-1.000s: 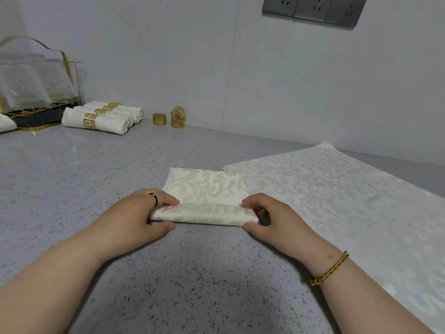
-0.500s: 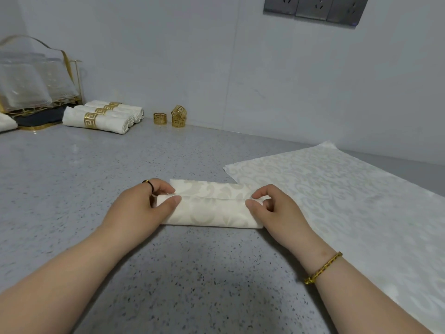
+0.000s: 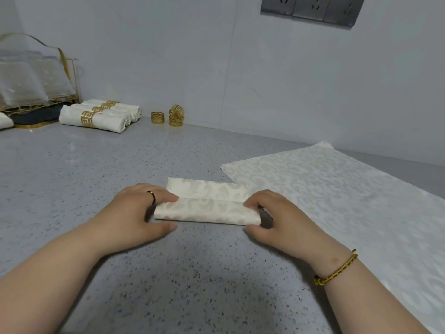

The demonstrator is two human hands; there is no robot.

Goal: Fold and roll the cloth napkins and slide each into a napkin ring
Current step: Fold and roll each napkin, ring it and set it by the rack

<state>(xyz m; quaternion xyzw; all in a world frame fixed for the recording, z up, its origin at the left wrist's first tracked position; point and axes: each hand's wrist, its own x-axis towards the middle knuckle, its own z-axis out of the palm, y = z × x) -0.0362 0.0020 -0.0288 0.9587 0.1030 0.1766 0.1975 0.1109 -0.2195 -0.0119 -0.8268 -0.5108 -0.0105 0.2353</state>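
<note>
The speckled grey worktop (image 3: 72,189) carries a flat patterned napkin (image 3: 337,201) spread at the right. Touching its near corner lies the half-rolled napkin (image 3: 207,206), between the two hands. The left hand (image 3: 142,213) grips the roll's left end, fingers curled on top and thumb along the near edge; the right hand (image 3: 277,218) pinches the right end likewise. Three ringed rolls (image 3: 101,116) lie far left by the wall, with loose napkin rings (image 3: 157,117) just beside them.
</note>
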